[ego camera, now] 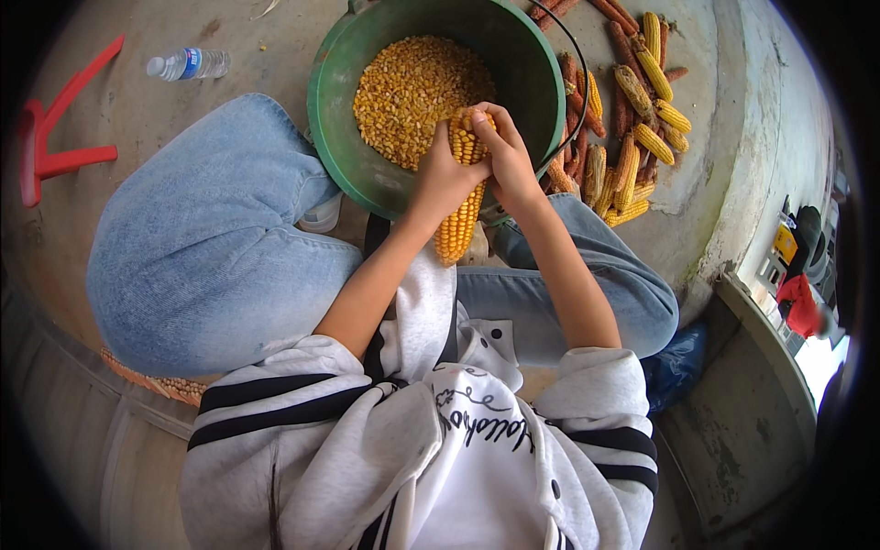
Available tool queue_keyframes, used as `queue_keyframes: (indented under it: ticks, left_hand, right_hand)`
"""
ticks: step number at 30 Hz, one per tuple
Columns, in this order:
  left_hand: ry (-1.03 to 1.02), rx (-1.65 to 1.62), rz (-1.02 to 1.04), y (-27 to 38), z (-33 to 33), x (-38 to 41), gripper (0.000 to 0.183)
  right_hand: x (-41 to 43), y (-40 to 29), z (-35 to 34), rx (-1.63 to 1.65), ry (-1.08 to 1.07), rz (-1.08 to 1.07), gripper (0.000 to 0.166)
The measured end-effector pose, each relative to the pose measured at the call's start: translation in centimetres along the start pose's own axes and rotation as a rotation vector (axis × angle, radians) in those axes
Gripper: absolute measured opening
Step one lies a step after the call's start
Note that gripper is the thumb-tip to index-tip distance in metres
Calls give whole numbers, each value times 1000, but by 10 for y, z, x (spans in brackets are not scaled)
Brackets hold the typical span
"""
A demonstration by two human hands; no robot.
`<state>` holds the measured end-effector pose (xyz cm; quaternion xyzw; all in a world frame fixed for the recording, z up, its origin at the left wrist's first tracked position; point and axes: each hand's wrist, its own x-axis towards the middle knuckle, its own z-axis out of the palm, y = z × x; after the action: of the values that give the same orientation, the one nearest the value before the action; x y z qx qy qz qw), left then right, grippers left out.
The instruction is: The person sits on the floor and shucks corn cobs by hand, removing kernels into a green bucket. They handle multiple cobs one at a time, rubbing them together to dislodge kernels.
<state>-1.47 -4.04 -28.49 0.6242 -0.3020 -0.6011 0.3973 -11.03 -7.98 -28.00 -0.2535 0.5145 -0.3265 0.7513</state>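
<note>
Both of my hands grip one ear of yellow corn (459, 223), its upper end over the mouth of a green bucket (529, 79) and its lower end slanting back towards my lap. My left hand (442, 177) wraps around the ear's middle. Higher up, my right hand (507, 152) holds the ear from the right, with its thumb pressed on the kernels near the top. Some kernel rows there look uneven. Loose corn kernels (412, 89) cover the bucket's bottom. My fingers partly hide the ear's upper half.
Right of the bucket lie several corn ears (653, 72) mixed with bare reddish cobs (622, 48). The bucket's wire handle (584, 89) hangs on that side. A plastic water bottle (189, 64) and a red plastic object (48, 148) are at the left. A wall (763, 117) borders the right.
</note>
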Motion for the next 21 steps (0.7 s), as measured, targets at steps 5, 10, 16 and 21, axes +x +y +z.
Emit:
queue_keyframes:
  ticks: [5,10,16,21]
  left_hand:
    - [-17,68,17,-4,0,1,56]
    - [-135,-469,-229,6,-5,3,49]
    - [-95,-354,-122,3,-1,1,49]
    - [-60,-172,-11,-12,5,2,55]
  right_hand:
    - [0,-6,3,73,91,71,25]
    - [-2,-31,-10,281,-187,288,31]
    - [-1,-21,-12,202,-154,193,25]
    - [2,-7,-8,119,-58,125,19]
